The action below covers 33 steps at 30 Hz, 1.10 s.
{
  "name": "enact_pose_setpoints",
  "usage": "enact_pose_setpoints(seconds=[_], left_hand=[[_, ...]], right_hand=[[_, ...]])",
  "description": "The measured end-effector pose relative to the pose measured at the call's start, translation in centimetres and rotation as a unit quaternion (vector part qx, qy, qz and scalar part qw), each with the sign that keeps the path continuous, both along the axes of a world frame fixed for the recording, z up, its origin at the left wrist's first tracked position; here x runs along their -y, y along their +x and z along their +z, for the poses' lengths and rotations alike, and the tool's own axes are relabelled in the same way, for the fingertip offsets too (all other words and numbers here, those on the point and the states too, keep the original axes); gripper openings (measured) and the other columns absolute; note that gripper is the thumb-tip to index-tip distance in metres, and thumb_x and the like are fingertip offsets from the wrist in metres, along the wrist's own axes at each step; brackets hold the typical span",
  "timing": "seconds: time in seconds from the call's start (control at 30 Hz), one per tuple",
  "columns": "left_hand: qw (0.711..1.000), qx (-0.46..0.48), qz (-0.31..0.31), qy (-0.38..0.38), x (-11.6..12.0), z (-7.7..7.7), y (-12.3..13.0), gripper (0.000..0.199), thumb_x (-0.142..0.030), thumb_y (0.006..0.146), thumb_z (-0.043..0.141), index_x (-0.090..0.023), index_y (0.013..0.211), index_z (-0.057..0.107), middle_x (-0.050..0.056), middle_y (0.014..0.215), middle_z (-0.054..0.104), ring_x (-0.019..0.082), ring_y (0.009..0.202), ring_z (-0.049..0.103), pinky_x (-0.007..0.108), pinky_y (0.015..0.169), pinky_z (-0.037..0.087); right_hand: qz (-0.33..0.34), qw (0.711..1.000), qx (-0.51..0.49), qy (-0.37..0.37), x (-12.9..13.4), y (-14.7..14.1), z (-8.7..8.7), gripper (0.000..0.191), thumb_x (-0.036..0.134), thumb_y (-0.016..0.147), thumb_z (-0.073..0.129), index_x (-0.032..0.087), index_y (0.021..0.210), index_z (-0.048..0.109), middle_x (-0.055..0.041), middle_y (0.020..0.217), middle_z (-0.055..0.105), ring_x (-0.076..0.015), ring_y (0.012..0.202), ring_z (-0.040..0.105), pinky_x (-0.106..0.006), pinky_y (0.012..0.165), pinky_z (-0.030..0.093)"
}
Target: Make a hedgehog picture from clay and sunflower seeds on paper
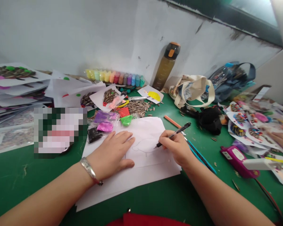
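My left hand [116,150] lies flat on a white sheet of paper [103,188], fingers stretched out and slightly spread. A silver bracelet [89,169] circles that wrist. In my right hand [175,146] is a black pen [179,131], its tip low over the same sheet. A thin outline drawing [145,146], rounded with a short stroke below, shows between the two hands. More paper lies under the top sheet. Just beyond the paper are small bags of purple clay [103,116], pink clay [105,127], green clay [126,120] and black clay [95,134].
Sunflower seeds [139,108] are heaped behind the clay, near a row of coloured clay packs [115,77]. A bottle [166,66] leans against the wall. Stacked papers [19,94] stand left. A magenta device [239,161] sits right, near another person's hand [281,139].
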<state>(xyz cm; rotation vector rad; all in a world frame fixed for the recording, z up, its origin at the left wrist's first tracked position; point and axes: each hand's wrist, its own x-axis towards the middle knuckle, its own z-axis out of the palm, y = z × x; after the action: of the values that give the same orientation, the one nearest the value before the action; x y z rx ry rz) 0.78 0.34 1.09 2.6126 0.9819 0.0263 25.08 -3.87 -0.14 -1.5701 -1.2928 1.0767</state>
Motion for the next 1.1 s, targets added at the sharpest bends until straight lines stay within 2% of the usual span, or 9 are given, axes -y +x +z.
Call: enact_pose_setpoints(seconds=[0.13,0.27,0.43,0.77,1.1], left_hand=[[1.000,0.000,0.003,-0.002,0.0,0.0,0.0,0.057,-0.047,0.079,0.061,-0.020,0.128,0.052,0.014,0.139,0.048,0.034,0.129,0.041,0.054,0.107,0.028],[1.000,0.003,0.002,0.003,0.0,-0.2,0.0,0.057,-0.047,0.079,0.061,-0.021,0.129,0.052,0.013,0.140,0.048,0.033,0.130,0.040,0.053,0.108,0.028],[1.000,0.016,0.004,0.011,-0.1,-0.5,-0.1,0.058,-0.049,0.079,0.061,-0.020,0.129,0.052,0.013,0.139,0.049,0.034,0.129,0.042,0.053,0.106,0.030],[1.000,0.009,0.000,0.021,-0.1,-0.5,-0.1,0.059,-0.049,0.079,0.062,-0.021,0.129,0.051,0.012,0.139,0.049,0.032,0.128,0.042,0.048,0.105,0.033],[1.000,-0.014,-0.007,0.018,-0.2,-0.5,-0.1,0.062,-0.049,0.080,0.060,-0.019,0.132,0.049,0.014,0.141,0.046,0.034,0.129,0.040,0.053,0.106,0.030]], right_hand=[[-0.009,1.000,0.025,0.002,0.9,0.9,-0.1,0.014,0.019,0.071,0.054,0.018,0.057,0.056,0.0034,0.052,0.049,-0.0114,0.053,0.044,-0.024,0.051,0.033],[-0.038,0.998,0.033,0.037,1.9,0.4,-0.8,0.015,0.020,0.074,0.054,0.019,0.058,0.055,0.0033,0.054,0.048,-0.0116,0.055,0.044,-0.024,0.053,0.035],[-0.007,0.999,0.025,0.034,2.2,-0.1,-1.5,0.013,0.021,0.076,0.055,0.018,0.063,0.056,0.0036,0.056,0.047,-0.0107,0.053,0.041,-0.024,0.050,0.032],[0.012,0.997,0.048,0.058,2.0,-0.2,-1.5,0.012,0.018,0.074,0.053,0.018,0.062,0.057,0.0026,0.057,0.050,-0.0118,0.056,0.044,-0.025,0.053,0.034],[0.021,0.996,0.064,0.057,2.0,-0.2,-1.5,0.012,0.018,0.074,0.053,0.018,0.063,0.057,0.0025,0.057,0.051,-0.0119,0.057,0.044,-0.025,0.054,0.034]])
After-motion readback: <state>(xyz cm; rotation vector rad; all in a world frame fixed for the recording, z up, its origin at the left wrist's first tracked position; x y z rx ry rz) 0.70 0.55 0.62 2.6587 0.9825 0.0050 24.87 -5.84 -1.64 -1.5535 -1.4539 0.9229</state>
